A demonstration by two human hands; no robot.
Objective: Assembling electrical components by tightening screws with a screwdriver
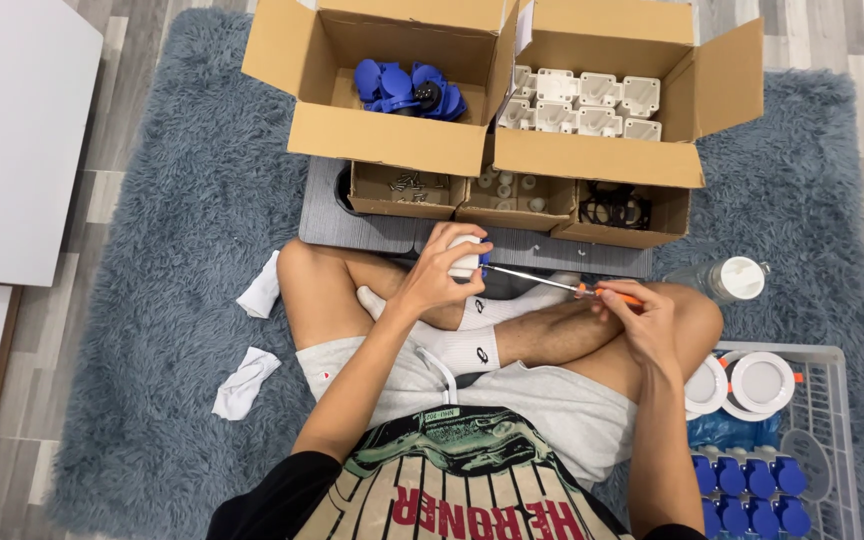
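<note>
grey-blue shag rug covers a pale plank floor, with a white panel lying off at the far left. two white cloths sit crumpled on the rug beside the person's crossed legs. ahead stands a big cardboard box of blue caps, flaps open so the parts are within easy reach, and under it small trays of screws and white fittings. left hand is wrapped closed around a white housing, braced over the knee to keep it steady. from it a screwdriver runs rightward, tip at the housing, its orange handle pinched in the closed right hand. farther right are a box of white housings, a tray of black cables, a clear bottle, and a wire basket holding finished blue-and-white pieces.
</note>
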